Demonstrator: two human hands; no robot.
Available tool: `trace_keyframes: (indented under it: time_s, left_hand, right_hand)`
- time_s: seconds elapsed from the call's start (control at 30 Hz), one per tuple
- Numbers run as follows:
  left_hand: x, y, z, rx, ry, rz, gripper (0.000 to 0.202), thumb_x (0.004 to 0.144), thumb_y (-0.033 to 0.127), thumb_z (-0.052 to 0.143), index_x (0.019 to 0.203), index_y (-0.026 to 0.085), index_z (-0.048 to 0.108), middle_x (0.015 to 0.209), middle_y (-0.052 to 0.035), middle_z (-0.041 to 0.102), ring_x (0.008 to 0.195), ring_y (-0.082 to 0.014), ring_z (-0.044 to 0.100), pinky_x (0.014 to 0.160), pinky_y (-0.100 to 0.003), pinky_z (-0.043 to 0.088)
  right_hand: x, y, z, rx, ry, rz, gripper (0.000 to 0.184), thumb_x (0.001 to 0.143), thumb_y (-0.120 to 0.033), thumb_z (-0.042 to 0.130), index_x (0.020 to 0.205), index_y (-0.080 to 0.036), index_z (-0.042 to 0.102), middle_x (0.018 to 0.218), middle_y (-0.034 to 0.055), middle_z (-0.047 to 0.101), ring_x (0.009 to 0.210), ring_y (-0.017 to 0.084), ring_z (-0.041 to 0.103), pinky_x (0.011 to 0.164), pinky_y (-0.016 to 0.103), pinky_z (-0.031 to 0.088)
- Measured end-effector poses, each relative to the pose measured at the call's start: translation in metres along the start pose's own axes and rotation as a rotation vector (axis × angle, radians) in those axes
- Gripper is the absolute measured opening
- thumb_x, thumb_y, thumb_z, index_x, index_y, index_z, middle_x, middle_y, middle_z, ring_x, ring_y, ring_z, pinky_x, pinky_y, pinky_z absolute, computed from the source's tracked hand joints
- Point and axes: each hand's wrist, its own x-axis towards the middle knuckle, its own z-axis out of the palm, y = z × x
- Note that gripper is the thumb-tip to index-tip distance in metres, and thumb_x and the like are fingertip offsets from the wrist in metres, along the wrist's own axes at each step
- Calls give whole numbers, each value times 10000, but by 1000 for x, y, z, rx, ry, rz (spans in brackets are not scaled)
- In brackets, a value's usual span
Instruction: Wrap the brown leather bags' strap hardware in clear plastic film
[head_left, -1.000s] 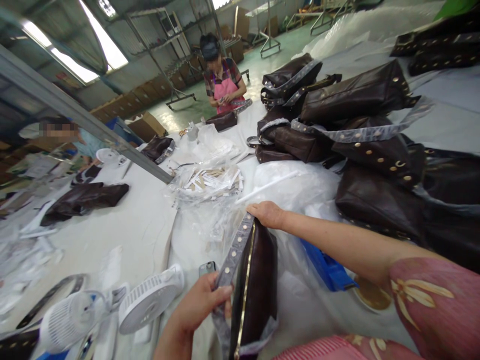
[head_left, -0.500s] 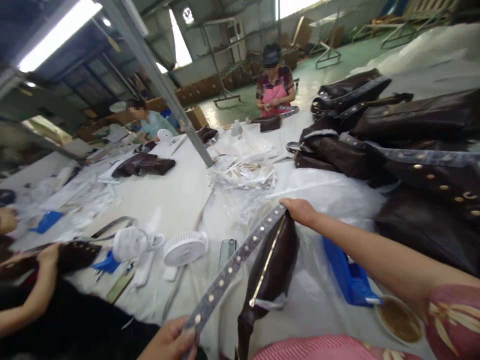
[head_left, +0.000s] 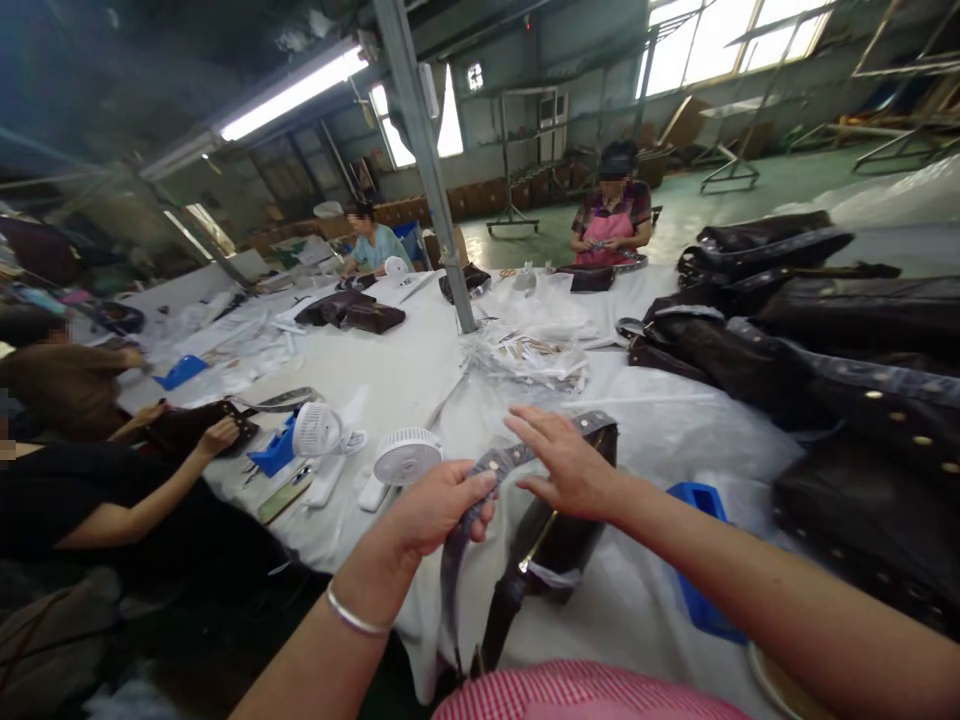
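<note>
My left hand [head_left: 448, 505], wearing a silver bangle at the wrist, is closed around a studded strap [head_left: 511, 458] wrapped in clear film. Below that grip the strap hangs in a curve toward the table edge. My right hand [head_left: 568, 462] hovers over the strap with fingers stretched and spread; whether it touches the strap I cannot tell. Under it lies a dark brown leather bag [head_left: 574, 545] with a gold zipper, its top partly hidden by my right hand. The strap's far end meets the bag's upper corner.
Two white fans [head_left: 409, 457] stand left of my hands. A blue holder [head_left: 709, 575] sits at right, beside piled dark bags [head_left: 832, 300]. White strips [head_left: 536, 350] lie in plastic near a metal post [head_left: 435, 190]. Co-workers sit at left; one in a pink apron [head_left: 609, 238] is across the table.
My left hand has moved up along the strap toward the bag. My right hand has let go of the strap near the bag and spread its fingers. The view has turned left.
</note>
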Motion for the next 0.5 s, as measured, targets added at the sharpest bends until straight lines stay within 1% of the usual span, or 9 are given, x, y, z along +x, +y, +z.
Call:
trace_keyframes:
  time_s: [0.03, 0.07, 0.13, 0.17, 0.23, 0.3, 0.4, 0.47, 0.5]
  left_hand:
    - [1, 7, 6, 22, -19, 23, 394, 827, 518, 640, 784, 134, 566, 617, 3, 605, 438, -67, 544, 449, -176, 416]
    - [1, 13, 11, 31, -37, 42, 394, 826, 518, 645, 797, 131, 573, 633, -6, 619, 454, -77, 566, 458, -181, 432]
    - [-1, 21, 14, -6, -80, 62, 416, 814, 542, 655, 855, 134, 578, 679, -27, 653, 500, -109, 619, 472, -195, 462]
    - [-3, 22, 14, -44, -109, 64, 446, 808, 569, 651, 893, 136, 580, 708, -43, 672, 529, -130, 645, 479, -205, 477]
    - [-7, 19, 8, -130, -173, 55, 514, 798, 622, 634, 954, 135, 584, 757, -73, 699, 581, -164, 682, 508, -235, 516]
    - [-10, 11, 2, -166, -210, 30, 524, 784, 617, 655, 965, 128, 598, 767, -88, 711, 601, -178, 695, 534, -254, 540]
    - [-13, -3, -4, -188, -181, 3, 446, 757, 535, 727, 891, 126, 608, 687, -61, 691, 545, -158, 677, 490, -217, 515]
    - [-16, -10, -5, -206, -145, -3, 423, 752, 515, 737, 833, 121, 603, 634, -47, 670, 495, -140, 652, 458, -198, 490]
    - [-17, -14, -6, -214, -134, -12, 420, 757, 514, 731, 823, 121, 601, 627, -46, 668, 488, -136, 648, 466, -204, 498]
  right_hand:
    - [10, -14, -1, 32, 13, -58, 666, 843, -279, 600, 1461, -165, 378, 1485, 190, 425, 1367, 308, 385, 1079, 500, 342]
    - [18, -23, -1, 63, 30, -87, 580, 858, -239, 567, 1418, -162, 438, 1405, 184, 520, 1300, 291, 466, 1052, 475, 376]
    - [29, -27, 0, 101, 67, -67, 466, 860, -159, 518, 1326, -147, 531, 1221, 161, 655, 1126, 255, 595, 969, 414, 451]
    - [32, -25, 0, 106, 86, -33, 445, 850, -124, 505, 1291, -142, 558, 1159, 149, 684, 1058, 241, 626, 932, 388, 476]
    - [35, -15, -2, 94, 110, 29, 459, 821, -68, 493, 1266, -142, 581, 1149, 136, 693, 1032, 228, 639, 907, 354, 497]
    - [36, -6, -3, 78, 114, 55, 496, 790, -26, 488, 1258, -154, 594, 1193, 123, 683, 1072, 224, 634, 937, 342, 492]
    - [39, 0, -3, 56, 95, 74, 516, 770, -2, 486, 1246, -155, 612, 1213, 112, 682, 1089, 221, 638, 965, 332, 485]
    - [41, 3, -1, 48, 83, 65, 489, 786, -15, 493, 1241, -144, 618, 1216, 116, 683, 1096, 225, 642, 972, 333, 485]
    - [41, 6, 0, 48, 81, 60, 468, 799, -30, 500, 1238, -139, 620, 1218, 117, 682, 1101, 228, 642, 977, 334, 484]
